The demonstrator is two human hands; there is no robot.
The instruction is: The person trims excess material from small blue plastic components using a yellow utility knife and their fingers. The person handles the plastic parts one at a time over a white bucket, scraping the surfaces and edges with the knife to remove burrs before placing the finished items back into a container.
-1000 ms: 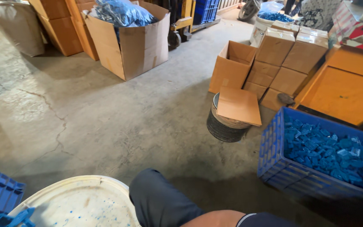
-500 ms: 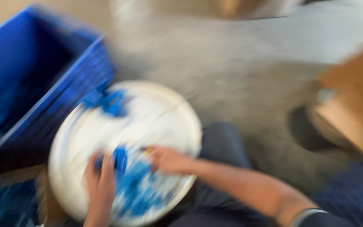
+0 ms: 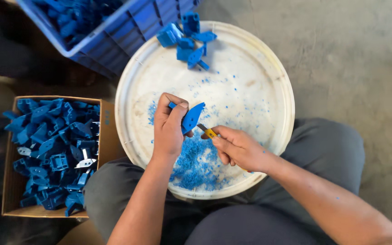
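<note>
A round white plastic lid (image 3: 259,72) rests on the lap; small blue plastic parts (image 3: 188,38) lie at its twelve o'clock, an open cardboard box (image 3: 10,181) at nine, a blue plastic crate (image 3: 123,34) at eleven.

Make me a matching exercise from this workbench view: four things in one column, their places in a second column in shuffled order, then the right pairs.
Things
1. blue plastic part
2. utility knife
3. cardboard box
4. blue crate

Places
A. top left, past the far rim of the white round lid
B. in the left hand
C. in the right hand
D. on the floor left of the lid, filled with blue parts

Pairs: 1-B, 2-C, 3-D, 4-A
</note>
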